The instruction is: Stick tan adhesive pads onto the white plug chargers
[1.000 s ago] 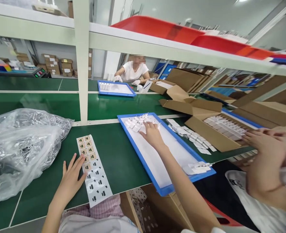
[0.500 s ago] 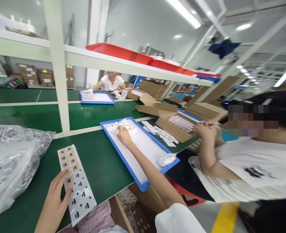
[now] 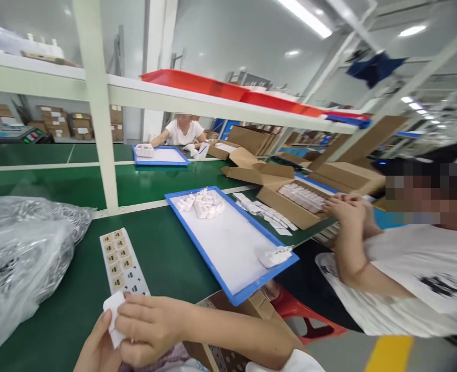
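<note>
In the head view, the left hand [image 3: 98, 346] and right hand [image 3: 148, 326] hold 1 small, boxy, smooth-looking white piece [image 3: 114, 306] between them, fingers curled nearly closed on it, its visible length roughly upright in view. Just beyond the fingers, nearer the right hand, a flat white sheet [image 3: 135, 279] with rounded tan stickers [image 3: 112, 257] runs lengthwise away across the smooth green tabletop [image 3: 166, 258].

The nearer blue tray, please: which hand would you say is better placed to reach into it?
Probably the right hand; it lies on the nearer blue tray's side, while the left hand is farther off. Both hold one white piece, though.
</note>
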{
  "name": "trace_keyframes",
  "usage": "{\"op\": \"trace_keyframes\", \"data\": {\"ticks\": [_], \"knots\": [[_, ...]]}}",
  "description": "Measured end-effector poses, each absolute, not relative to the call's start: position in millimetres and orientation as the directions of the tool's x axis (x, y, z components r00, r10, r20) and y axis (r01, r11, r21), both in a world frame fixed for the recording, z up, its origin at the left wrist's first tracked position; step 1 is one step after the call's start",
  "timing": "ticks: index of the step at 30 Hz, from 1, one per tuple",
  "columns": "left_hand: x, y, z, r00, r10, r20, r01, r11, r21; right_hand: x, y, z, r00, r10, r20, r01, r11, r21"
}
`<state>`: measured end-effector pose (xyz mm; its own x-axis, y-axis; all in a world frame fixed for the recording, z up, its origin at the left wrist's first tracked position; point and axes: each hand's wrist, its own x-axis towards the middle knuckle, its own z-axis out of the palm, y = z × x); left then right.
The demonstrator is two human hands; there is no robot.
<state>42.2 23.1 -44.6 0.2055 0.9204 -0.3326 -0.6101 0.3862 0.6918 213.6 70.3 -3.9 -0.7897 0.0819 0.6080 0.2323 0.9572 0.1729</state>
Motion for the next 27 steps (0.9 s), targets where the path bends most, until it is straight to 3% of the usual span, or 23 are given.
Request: {"op": "trace_keyframes", "data": {"ticks": [2, 5, 7, 9, 11, 12, 14, 20, 24, 27], "knots": [[33, 16, -41, 0.083, 0.901, -0.426, -0.650, 0.373, 0.662, 211, 71, -9, -0.805, 0.093, 0.586, 0.228, 0.960, 0.161], [18, 18, -32, -0.115, 0.927, -0.358, -0.673, 0.192, 0.714, 223, 90, -14, -0.786, 0.325, 0.526, 0.300, 0.944, -0.135], [7, 23, -28, -0.242, 0.937, -0.251, -0.577, 0.069, 0.814, 234, 106, -20, -0.715, 0.494, 0.495, 0.386, 0.869, -0.309], [-1, 27, -29, -0.356, 0.926, -0.122, -0.290, 0.015, 0.957, 240, 122, -28, -0.641, 0.612, 0.462, 0.473, 0.790, -0.391], [-5, 30, -33, -0.379, 0.924, 0.038, 0.138, 0.016, 0.990, 238, 134, -37, -0.590, 0.691, 0.417, 0.533, 0.722, -0.442], [-4, 32, -36, -0.352, 0.931, 0.101, 0.313, 0.015, 0.950, 234, 138, -43, -0.577, 0.715, 0.395, 0.553, 0.698, -0.455], [-1, 36, -41, -0.268, 0.950, 0.160, 0.497, -0.006, 0.868, 221, 140, -53, -0.565, 0.741, 0.364, 0.579, 0.670, -0.465], [8, 55, -35, 0.061, 0.990, 0.130, 0.560, -0.142, 0.817, 211, 102, -72, -0.555, 0.758, 0.341, 0.595, 0.649, -0.474], [9, 48, -23, 0.344, 0.938, -0.025, 0.664, -0.224, 0.713, 236, 55, -73, -0.546, 0.770, 0.330, 0.597, 0.634, -0.491], [12, 29, -16, 0.428, 0.886, -0.180, 0.755, -0.241, 0.610, 248, 23, -75, -0.510, 0.794, 0.332, 0.617, 0.606, -0.501]]}}
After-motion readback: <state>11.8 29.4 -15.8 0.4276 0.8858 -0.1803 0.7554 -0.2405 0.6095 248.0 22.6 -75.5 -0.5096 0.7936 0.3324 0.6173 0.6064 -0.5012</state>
